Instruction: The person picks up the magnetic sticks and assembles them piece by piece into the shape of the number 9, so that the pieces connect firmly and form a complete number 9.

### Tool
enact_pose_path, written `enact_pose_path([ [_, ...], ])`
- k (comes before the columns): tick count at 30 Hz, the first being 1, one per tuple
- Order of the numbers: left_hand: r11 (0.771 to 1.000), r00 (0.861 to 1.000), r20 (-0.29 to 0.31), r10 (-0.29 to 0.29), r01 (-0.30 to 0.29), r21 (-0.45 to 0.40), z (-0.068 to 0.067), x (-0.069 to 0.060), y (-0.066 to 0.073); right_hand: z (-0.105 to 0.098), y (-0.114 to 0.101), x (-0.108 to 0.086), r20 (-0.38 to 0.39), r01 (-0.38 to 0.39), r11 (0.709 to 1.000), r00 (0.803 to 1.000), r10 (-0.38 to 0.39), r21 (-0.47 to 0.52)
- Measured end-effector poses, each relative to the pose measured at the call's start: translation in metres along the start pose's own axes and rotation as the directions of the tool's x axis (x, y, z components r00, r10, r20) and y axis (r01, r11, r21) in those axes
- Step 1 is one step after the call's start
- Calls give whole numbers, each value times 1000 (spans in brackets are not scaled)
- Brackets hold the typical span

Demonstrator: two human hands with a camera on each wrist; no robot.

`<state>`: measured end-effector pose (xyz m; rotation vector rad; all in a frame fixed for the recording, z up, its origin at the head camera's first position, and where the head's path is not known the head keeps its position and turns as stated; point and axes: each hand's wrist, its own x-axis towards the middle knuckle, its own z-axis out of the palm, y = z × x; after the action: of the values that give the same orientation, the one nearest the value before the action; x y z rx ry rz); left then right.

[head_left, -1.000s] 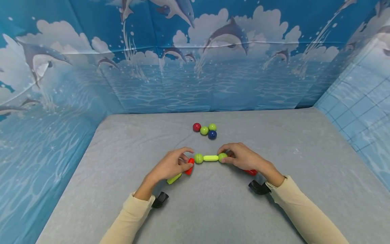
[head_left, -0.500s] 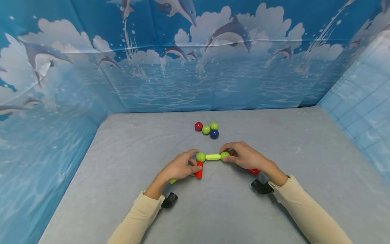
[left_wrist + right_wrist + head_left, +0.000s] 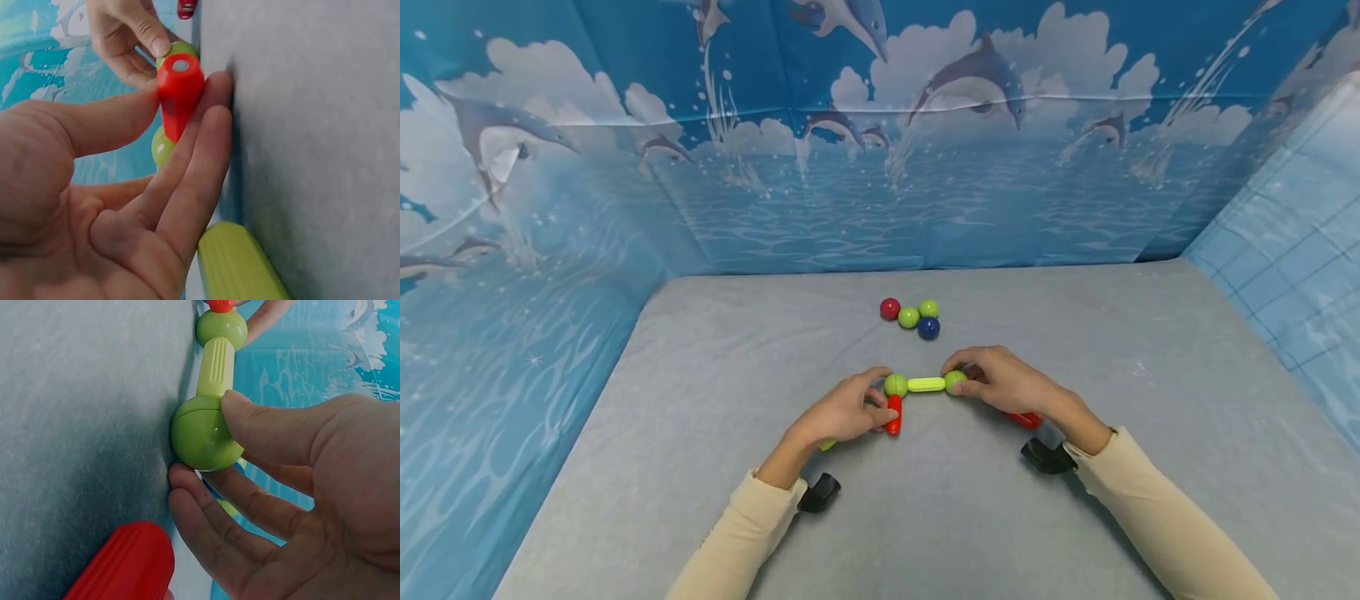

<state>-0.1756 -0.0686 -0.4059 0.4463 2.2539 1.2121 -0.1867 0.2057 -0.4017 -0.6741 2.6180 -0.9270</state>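
Note:
My left hand (image 3: pixel 847 408) pinches a red rod (image 3: pixel 894 415) between thumb and fingers; its far end meets the left green ball (image 3: pixel 896 384). A yellow-green rod (image 3: pixel 927 384) joins that ball to the right green ball (image 3: pixel 955 382), which my right hand (image 3: pixel 1009 383) grips. In the left wrist view the red rod (image 3: pixel 179 94) shows a silvery dot on its near end. The right wrist view shows my thumb and fingers around the right green ball (image 3: pixel 205 434).
Beyond the hands lie a red ball (image 3: pixel 890 309), two green balls (image 3: pixel 908 317) and a blue ball (image 3: pixel 928 327). Another yellow-green rod (image 3: pixel 240 265) lies under my left hand, and another red rod (image 3: pixel 128 565) beside my right hand. A dolphin-print curtain (image 3: pixel 850 208) borders the grey table (image 3: pixel 925 517).
My left hand has moved right with the red rod, which has turned more upright in the head view and now meets the left green ball. My right hand keeps its grip.

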Motion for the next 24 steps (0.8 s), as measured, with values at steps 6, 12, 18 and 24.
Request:
enact_pose_path([
  [6,998,999,23,-27,29,-57,-2,1,-1,-3,0,3,23,19,1000,1000,-18,-15],
  [12,997,999,19,-44,46,-64,-3,2,-2,-12,1,9,61,58,998,997,-57,-10],
  [18,997,999,25,-40,42,-64,-4,2,-2,-24,0,24,-4,94,994,996,-94,-57],
  [24,997,999,25,-35,37,-66,-3,1,-4,-29,2,48,-40,54,995,998,-58,-83],
])
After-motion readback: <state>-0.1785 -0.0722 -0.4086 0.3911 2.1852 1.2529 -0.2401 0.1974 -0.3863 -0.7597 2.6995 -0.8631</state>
